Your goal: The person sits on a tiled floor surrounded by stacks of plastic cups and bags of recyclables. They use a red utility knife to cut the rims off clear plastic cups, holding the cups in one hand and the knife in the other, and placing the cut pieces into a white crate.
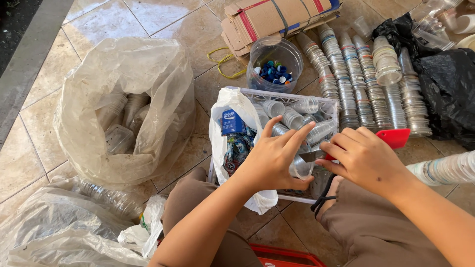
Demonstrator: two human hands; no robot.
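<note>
My left hand [272, 158] grips a clear plastic cup [302, 168] over a white plastic crate [282, 94]. My right hand [363, 155] holds a red-handled cutter [391, 138], its blade [312, 156] touching the cup's rim. The crate holds several loose clear cups [297, 116] and a small white bag [232, 106] of torn labels.
A large clear bag [99, 74] of cups lies left, another with bottles [106, 198] at lower left. Rows of stacked cups [361, 84] lie right of the crate, beside a black bag [448, 84]. A clear tub of bottle caps [274, 71] and bundled cardboard [277, 17] sit behind.
</note>
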